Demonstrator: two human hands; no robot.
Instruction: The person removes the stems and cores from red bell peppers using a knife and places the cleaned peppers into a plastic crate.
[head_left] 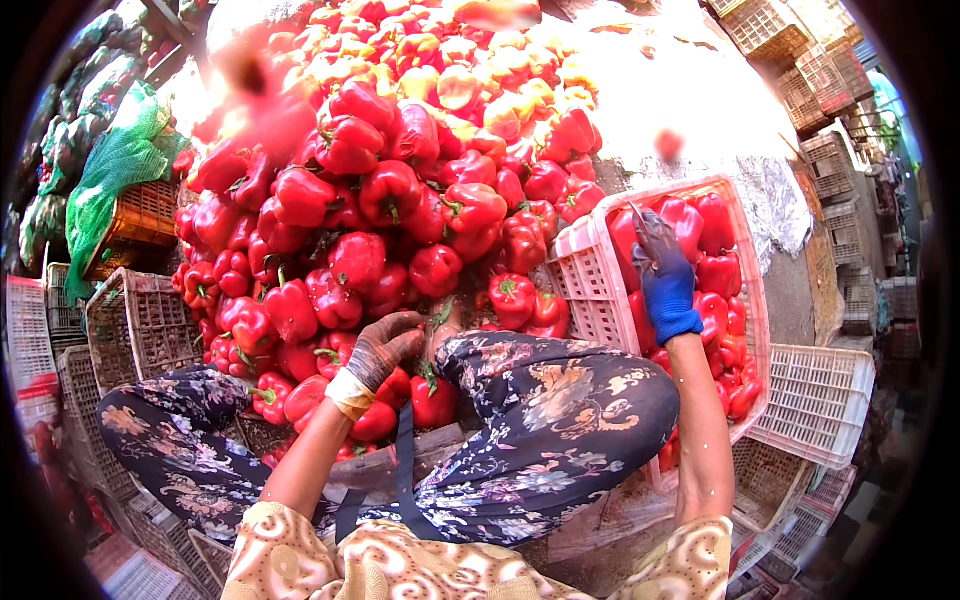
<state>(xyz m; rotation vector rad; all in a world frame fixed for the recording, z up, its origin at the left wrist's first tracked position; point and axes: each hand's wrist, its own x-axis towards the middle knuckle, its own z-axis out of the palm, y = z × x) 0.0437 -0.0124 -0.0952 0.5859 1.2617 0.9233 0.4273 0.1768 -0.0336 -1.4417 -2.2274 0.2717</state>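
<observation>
A pale pink plastic crate (583, 270) to my right holds many red bell peppers (718, 275). My right hand (660, 265), in a blue glove with dark, soiled fingers, reaches into it over the peppers. Its fingers stretch forward, no pepper visible in them; a thin, pointed grey shape at the fingertips is too small to name. In front of me rises a big heap of red bell peppers (390, 190). My left hand (388, 350), in a worn dark glove with a pale cuff, hovers low over its near edge, fingers loosely bent and apparently holding nothing. Peppers lie beneath and beside it.
My legs in dark floral trousers (570, 430) are bent around the heap's near side. A white crate (815, 400) stands right of the filled one; more crates (150, 325) stand at left. Green netting (118, 185) hangs over an orange crate. Bright sunlight washes out the far ground.
</observation>
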